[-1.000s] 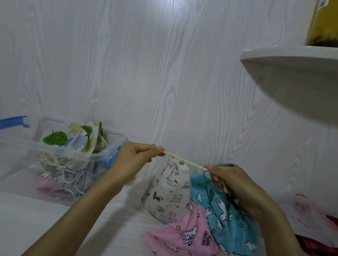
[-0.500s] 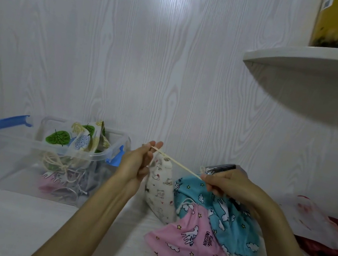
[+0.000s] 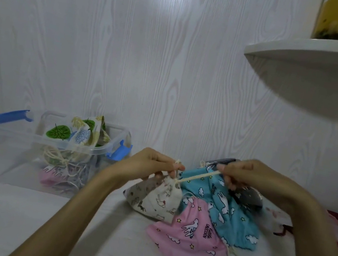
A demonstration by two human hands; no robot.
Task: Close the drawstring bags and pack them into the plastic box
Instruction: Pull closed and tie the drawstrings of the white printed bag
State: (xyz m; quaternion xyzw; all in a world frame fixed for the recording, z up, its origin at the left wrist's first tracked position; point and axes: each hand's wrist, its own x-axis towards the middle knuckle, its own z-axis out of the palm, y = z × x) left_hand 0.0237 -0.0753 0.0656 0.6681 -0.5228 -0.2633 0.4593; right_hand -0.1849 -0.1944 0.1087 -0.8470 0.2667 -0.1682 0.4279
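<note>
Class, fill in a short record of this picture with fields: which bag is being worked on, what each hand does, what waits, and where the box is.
Bag in hand: cream bag, mouth gathered
Left hand: pinches the bag's neck
Right hand: pulls the cord taut
Waiting: pink bag, blue bag
Plastic box: left, open, bags inside

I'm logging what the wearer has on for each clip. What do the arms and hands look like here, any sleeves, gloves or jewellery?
Both forearms are bare up to the frame edge, with no sleeves in view. The left hand and right hand wear no gloves, and no rings, watch or bracelets are visible.
</note>
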